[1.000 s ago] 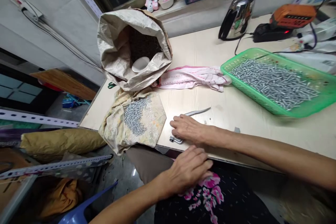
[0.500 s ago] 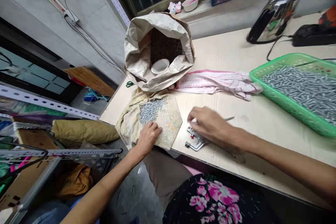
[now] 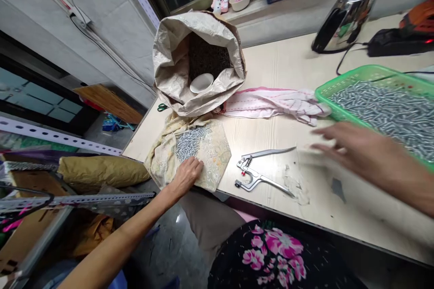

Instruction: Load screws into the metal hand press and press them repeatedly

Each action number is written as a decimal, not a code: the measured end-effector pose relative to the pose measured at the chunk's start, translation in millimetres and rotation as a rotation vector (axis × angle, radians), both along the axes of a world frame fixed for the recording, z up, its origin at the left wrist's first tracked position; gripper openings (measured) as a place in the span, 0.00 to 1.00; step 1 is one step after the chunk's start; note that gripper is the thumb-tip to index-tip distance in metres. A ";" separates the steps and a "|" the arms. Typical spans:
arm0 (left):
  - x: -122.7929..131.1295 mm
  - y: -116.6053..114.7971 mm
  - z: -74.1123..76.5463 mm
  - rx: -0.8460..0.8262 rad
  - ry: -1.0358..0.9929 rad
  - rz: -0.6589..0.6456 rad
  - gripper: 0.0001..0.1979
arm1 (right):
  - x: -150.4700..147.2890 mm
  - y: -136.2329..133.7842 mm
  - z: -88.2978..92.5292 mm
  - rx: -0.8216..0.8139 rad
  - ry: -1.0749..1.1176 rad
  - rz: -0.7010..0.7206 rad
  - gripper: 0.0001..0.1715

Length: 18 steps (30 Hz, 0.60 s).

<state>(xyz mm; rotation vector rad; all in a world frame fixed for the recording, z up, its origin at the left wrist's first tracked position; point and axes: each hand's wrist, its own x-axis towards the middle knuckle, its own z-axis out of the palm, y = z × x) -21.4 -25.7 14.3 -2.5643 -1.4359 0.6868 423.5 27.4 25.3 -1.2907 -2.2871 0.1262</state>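
Observation:
My left hand (image 3: 188, 172) rests on a yellowish floral cloth (image 3: 217, 158), its fingers curled together at the lower edge of a pile of small silver metal pins (image 3: 192, 141). Whatever those fingers may hold is hidden. Blurred by motion, my right hand (image 3: 352, 146) is over the table just in front of the green basket (image 3: 359, 115), fingers stretched and apart, nothing visible in them. Between the two hands lie silver snap pliers (image 3: 259, 179) with spread handles and a red tip in the jaw. Many similar metal pins (image 3: 389, 106) fill the basket.
An open woven sack (image 3: 166, 63) holds dark small pieces and a white bowl (image 3: 201, 83). Beside it lies a pink-and-white towel (image 3: 271, 104). A metal kettle (image 3: 349, 16) and a black charger (image 3: 383, 43) stand at the back right. Green-handled scissors (image 3: 162, 107) are near the left edge.
My right hand has moved right, away from the pliers to the front of the green basket, leaving the pliers in full view. My left hand stays on the cloth.

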 end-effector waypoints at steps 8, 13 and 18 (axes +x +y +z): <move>-0.1 12.5 10.2 -0.080 0.050 -0.098 0.10 | -106.6 -57.7 -52.4 -0.161 -0.126 0.216 0.10; 1.4 12.7 11.1 -0.122 -0.004 -0.078 0.10 | -114.2 -63.2 -67.8 -0.083 -0.122 0.168 0.12; 5.6 13.7 13.2 -0.146 -0.050 -0.089 0.09 | -116.9 -66.1 -69.7 -0.053 -0.120 0.137 0.11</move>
